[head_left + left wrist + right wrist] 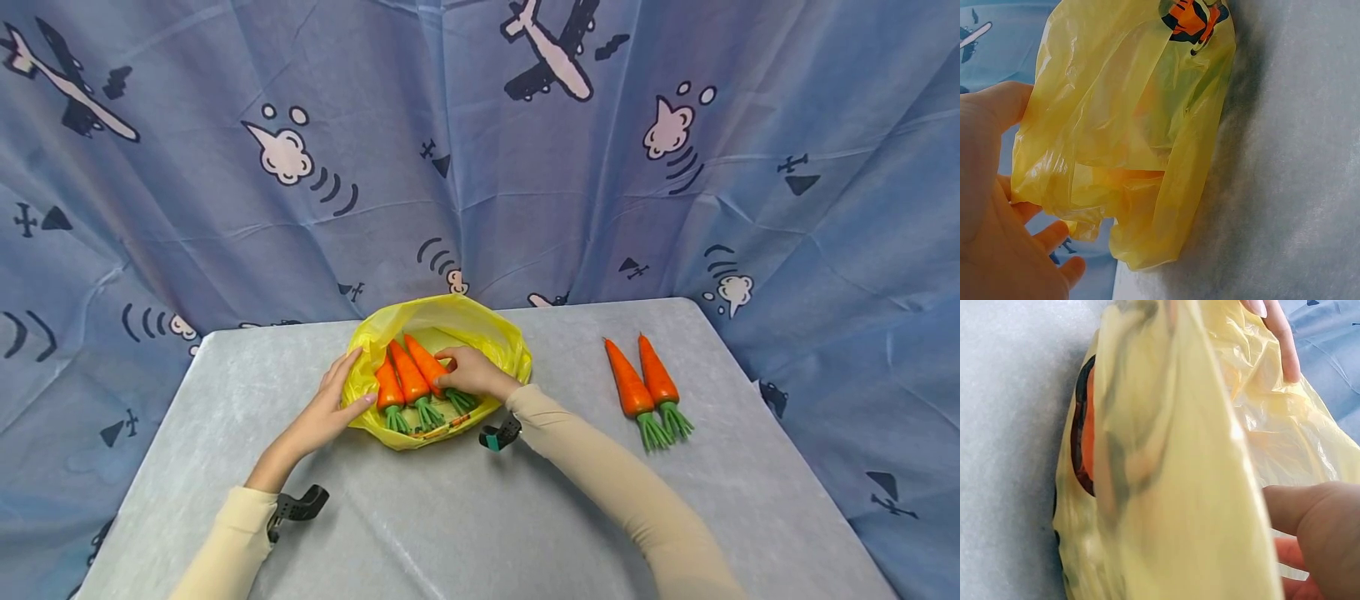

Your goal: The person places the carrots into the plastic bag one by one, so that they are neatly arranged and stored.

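A yellow plastic bag (504, 337) lies with its mouth spread wide on the table, and three orange carrots with green tops rest inside. My right hand (476, 372) reaches into it and pinches the rightmost carrot (422, 358). Left of that one are the middle carrot (408, 372) and the leftmost carrot (388, 385). At the bag's left side my left hand (324, 417) holds the rim between thumb and fingers. The left wrist view shows the bag's printed outer wall (1116, 119). In the right wrist view, that wall hides the carrots and part of the right hand (1329, 531).
Two more carrots lie side by side to the right, a left one (628, 379) and a right one (658, 373). A pale grey cloth covers the table (420, 517). Behind its far edge hangs a blue curtain (375, 208) with airplane prints.
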`<state>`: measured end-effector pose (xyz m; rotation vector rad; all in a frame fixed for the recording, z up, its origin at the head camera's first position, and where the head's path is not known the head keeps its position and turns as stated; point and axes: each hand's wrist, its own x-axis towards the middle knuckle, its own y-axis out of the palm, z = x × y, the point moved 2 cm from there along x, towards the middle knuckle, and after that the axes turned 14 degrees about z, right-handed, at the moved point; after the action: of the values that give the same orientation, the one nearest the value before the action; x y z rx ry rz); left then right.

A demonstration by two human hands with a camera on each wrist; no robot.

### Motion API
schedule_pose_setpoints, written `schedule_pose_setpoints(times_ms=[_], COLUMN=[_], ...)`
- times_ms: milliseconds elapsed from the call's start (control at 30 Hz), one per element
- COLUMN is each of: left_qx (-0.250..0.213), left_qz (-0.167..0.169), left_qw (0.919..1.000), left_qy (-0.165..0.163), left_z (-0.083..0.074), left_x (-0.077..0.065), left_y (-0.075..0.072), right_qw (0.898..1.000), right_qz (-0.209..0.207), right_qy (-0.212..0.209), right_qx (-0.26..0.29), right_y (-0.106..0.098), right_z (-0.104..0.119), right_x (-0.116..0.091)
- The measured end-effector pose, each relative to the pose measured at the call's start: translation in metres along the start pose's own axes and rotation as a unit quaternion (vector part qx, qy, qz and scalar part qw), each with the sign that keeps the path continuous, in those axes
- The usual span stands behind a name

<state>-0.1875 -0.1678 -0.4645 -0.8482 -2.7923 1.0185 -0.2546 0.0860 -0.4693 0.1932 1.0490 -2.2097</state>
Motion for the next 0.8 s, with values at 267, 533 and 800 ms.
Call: schedule_pose_setpoints(times_ms=[267,533,800], left_qx=[0.001,-0.002,-0.003], left_qz=[0.001,0.003,0.004], left_qw=[1.0000,1.0000,1.0000], left_qy=[0.002,0.000,-0.002], left_z=[0.0006,0.0003,0.0001], left_x=[0.0009,0.0015,0.0017], left_y=[0.0006,0.0004,0.0001], right_qw=[1.000,1.000,1.000], right_qz=[0.003,0.004,0.002], right_qy=[-0.001,0.009,0.012], right_qx=[0.002,0.007,0.013], right_y=[-0.0001,-0.0029,-0.0080], right_z=[-0.0005,-0.0015,-0.0022], right_x=[0.0001,-0.0035,-0.0075])
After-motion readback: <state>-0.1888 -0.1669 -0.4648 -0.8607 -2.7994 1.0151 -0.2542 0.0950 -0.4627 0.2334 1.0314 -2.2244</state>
